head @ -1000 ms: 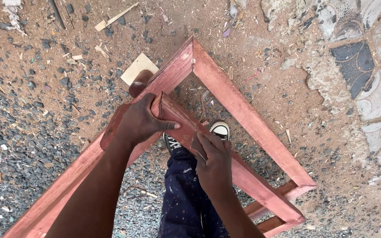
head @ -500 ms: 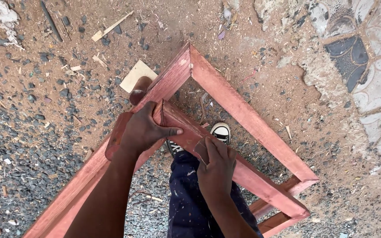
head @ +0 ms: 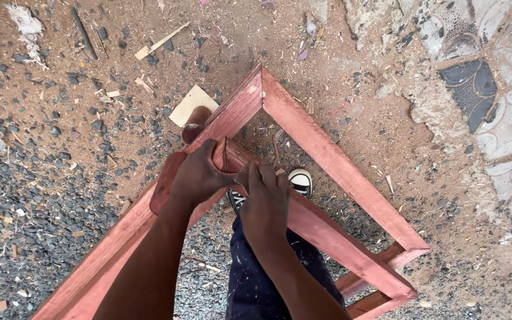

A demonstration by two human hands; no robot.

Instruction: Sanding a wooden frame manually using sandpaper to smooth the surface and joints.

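Where both hands clasp the red wooden frame [head: 327,157], left hand [head: 200,175] and right hand [head: 265,201] hide its joint.

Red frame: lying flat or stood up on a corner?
Stood up. The frame rises to a mitred corner near the camera, its rails slope down to the ground, and the left hand and right hand grip its cross rail.

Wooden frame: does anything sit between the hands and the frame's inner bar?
Nothing visible does. Both the left hand and the right hand already rest directly on the inner bar of the wooden frame, near its joint with the left rail.
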